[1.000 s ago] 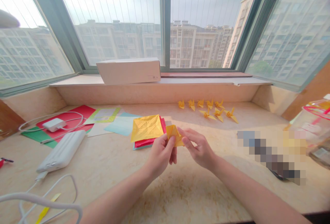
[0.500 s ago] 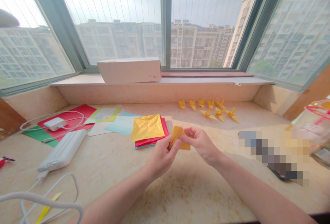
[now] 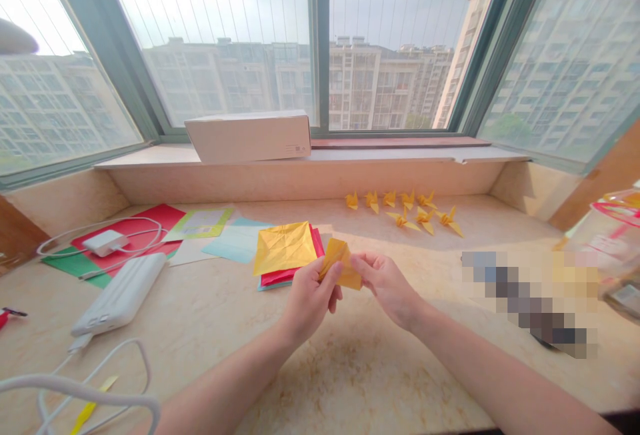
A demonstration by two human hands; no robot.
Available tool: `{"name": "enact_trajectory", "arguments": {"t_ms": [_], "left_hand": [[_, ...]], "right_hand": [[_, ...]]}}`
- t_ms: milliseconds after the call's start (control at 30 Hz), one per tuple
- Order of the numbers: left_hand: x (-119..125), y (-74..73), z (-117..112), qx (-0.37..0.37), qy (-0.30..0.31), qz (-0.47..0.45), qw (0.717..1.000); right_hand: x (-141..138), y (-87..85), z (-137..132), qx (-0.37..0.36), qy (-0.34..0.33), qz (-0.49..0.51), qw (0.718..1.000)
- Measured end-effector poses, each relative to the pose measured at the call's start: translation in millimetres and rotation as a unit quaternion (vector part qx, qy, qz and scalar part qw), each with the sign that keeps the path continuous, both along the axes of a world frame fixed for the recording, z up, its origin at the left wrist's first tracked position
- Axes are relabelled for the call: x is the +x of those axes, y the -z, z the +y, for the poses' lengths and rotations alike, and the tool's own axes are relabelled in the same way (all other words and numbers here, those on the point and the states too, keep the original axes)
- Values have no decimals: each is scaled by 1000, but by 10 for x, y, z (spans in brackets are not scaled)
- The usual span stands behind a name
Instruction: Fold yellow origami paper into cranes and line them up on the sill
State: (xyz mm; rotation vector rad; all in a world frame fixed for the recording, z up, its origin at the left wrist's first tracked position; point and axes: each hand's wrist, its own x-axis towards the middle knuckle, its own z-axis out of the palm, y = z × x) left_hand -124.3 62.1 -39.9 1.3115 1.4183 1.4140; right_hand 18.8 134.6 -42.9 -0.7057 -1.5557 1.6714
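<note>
Both my hands are raised over the marble counter, pinching a piece of folded yellow origami paper (image 3: pixel 343 265) between them. My left hand (image 3: pixel 310 303) grips its left side, and my right hand (image 3: pixel 385 288) holds its right side with thumb and fingertips. Just behind my left hand lies a stack of origami paper (image 3: pixel 285 249), a creased yellow sheet on top of red sheets. Farther back, several yellow paper cranes (image 3: pixel 403 211) stand in two loose rows, out of reach of my fingers.
Loose coloured sheets (image 3: pixel 200 238), a white charger with cable (image 3: pixel 105 243) and a white power bank (image 3: pixel 120 293) lie to the left. A pixelated object (image 3: pixel 530 301) and a clear container (image 3: pixel 613 241) sit at right. A cardboard box (image 3: pixel 247 137) stands on the sill.
The folded yellow paper has turned slightly between my fingers, and both hands have shifted a little. The stack and the cranes stay where they were.
</note>
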Motion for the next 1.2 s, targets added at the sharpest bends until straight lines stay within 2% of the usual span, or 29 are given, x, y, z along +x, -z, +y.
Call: {"name": "enact_trajectory", "arguments": {"t_ms": [133,333,433,600,700,833,1000,1200], "left_hand": [[-16,-3,2,1,-7,-22,1000],[-26,-1,-1,-19,-5,-46,999],[-33,-10,8,-23,-6,-51,998],[-28,-34,1,-26,48,-20,998],[-15,-54,-10,-31,75,12,997],[-24,-65,-9,-26,68,54,996],[-37,-45,-5,-25,74,81,994],[4,-47,-16,-39,82,83,992]], "right_hand": [[8,0,32,27,-3,-21,999],[-8,27,16,68,65,-53,994],[8,34,1,97,52,-53,993],[31,3,-6,73,-16,1,997],[18,5,-8,48,0,5,999],[7,-1,-5,41,36,9,998],[29,-55,-16,37,1,8,999],[46,-20,9,136,56,-43,988]]}}
